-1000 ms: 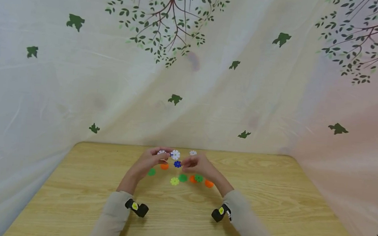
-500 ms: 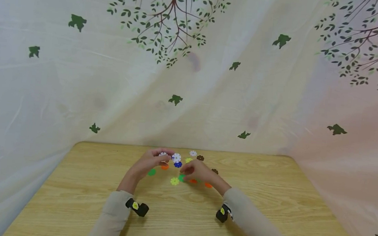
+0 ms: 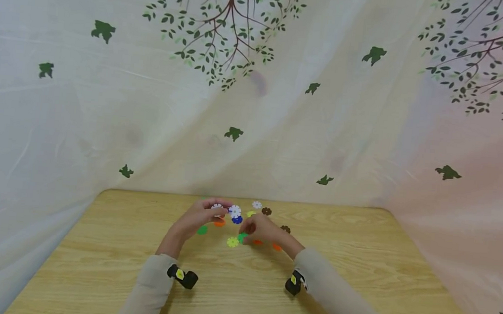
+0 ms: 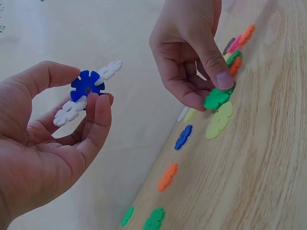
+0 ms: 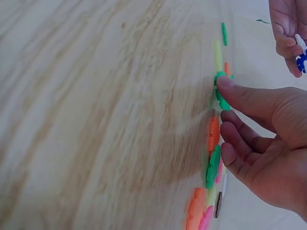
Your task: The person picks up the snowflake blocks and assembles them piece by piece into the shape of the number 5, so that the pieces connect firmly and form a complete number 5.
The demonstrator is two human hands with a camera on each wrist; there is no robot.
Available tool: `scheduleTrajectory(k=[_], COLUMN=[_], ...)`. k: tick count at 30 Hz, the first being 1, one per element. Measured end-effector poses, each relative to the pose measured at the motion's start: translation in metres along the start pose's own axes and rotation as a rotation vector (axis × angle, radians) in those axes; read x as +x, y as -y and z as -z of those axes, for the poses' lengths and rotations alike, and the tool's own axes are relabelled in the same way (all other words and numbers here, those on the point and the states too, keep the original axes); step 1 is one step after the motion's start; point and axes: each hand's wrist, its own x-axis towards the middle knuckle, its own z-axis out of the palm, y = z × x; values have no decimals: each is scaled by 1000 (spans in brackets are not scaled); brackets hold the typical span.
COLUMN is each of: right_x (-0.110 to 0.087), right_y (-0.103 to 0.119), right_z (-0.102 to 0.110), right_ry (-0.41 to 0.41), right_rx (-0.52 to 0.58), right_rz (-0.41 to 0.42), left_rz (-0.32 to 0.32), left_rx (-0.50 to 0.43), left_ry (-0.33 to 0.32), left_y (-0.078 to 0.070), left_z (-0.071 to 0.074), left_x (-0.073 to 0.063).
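Between thumb and fingers my left hand (image 4: 53, 129) pinches a blue notched flower-shaped disc (image 4: 81, 89), held above the table. Slotted into its edges are two white discs of the same kind, one upper right (image 4: 110, 71) and one lower left (image 4: 68, 112). My right hand (image 3: 264, 228) is lower, at the tabletop, with its thumb and a finger pinching a green flower disc (image 4: 217, 99). Right under that disc, in the left wrist view, lies a yellow disc (image 4: 220, 120). The right hand's fingers partly hide the green disc in the head view.
Loose flower discs lie scattered on the wooden table (image 3: 230, 295): blue (image 4: 183, 137), orange (image 4: 168, 177), brown (image 3: 285, 229), white (image 3: 257, 204) and others. A printed cloth (image 3: 169, 120) hangs behind the table's far edge.
My right hand has come down toward the near side, from beside the blue disc to the green disc, which it now pinches. Brown discs behind it came into view. The left hand stays nearly still.
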Motion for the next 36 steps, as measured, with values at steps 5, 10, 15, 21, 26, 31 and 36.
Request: scheduleTrajectory(k=[5, 10, 15, 21, 26, 31, 36], right_x=[1, 1, 3, 2, 0, 1, 2], right_y=[-1, -2, -6, -5, 2, 7, 10], right_z=[2, 5, 9, 14, 18, 18, 16], right_ry=[5, -49, -141, -218, -288, -341, -370], right_rx=[27, 56, 91, 204, 262, 309, 347], right_rz=[36, 89, 89, 65, 46, -1, -3], left_rz=[-2, 0, -3, 7, 20, 25, 30], left_rx=[-3, -5, 1, -7, -16, -24, -32], left_ry=[-5, -16, -19, -28, -44, -57, -57], left_y=[0, -2, -3, -2, -1, -1, 0], left_z=[0, 0, 0, 1, 1, 0, 0], left_x=[0, 1, 0, 1, 2, 1, 0])
